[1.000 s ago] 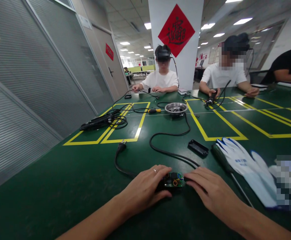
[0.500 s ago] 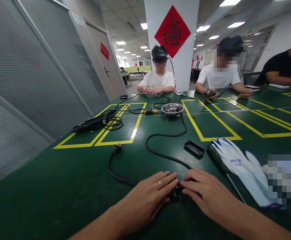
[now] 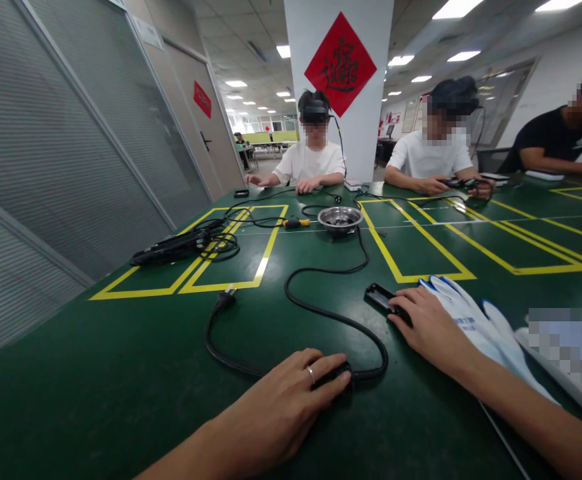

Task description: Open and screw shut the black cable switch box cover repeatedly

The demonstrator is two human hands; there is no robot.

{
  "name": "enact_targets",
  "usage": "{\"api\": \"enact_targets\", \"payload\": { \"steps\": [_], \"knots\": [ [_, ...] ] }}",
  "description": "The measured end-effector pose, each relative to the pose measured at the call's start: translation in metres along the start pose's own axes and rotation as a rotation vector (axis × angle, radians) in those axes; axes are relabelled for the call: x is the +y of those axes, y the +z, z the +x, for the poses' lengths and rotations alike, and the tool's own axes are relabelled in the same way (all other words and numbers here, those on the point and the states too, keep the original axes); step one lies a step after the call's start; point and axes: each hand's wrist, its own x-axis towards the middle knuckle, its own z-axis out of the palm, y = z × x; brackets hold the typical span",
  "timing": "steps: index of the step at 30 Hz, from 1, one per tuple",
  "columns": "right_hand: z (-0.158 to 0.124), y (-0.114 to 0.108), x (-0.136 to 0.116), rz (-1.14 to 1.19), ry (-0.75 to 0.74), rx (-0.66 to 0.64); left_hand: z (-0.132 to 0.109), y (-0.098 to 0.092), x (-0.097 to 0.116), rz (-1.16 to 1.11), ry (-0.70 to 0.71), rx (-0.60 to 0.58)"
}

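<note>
My left hand is closed over a small dark housing set into a black power cord; most of the housing is hidden under the fingers. From its left side the cord curves to a two-pin plug lying on the table. My right hand has its fingers and thumb around the near end of a black plastic cover, whose hollow side faces up. Under my right forearm runs a screwdriver shaft; its handle is hidden.
White work gloves lie beyond my right hand. Farther off stand a metal bowl with small parts, a yellow-and-black screwdriver and a bundle of black cables. Several people sit across the green table.
My right hand has left the housing and moved forward and right to the black cover, taking hold of it. My left hand stays on the housing.
</note>
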Motion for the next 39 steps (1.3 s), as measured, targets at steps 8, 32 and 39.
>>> {"api": "enact_targets", "payload": {
  "steps": [8, 32, 39],
  "knots": [
    [0.002, -0.003, -0.003, 0.092, 0.107, 0.082, -0.001, 0.005, -0.004, -0.044, -0.023, -0.026],
    [-0.040, -0.037, -0.113, 0.915, 0.162, -0.073, 0.000, -0.012, 0.015, -1.065, -0.340, 0.464],
    [-0.031, -0.035, -0.085, 0.825, 0.393, 0.150, -0.012, -0.029, -0.005, -0.259, -0.219, 0.153]
  ]
}}
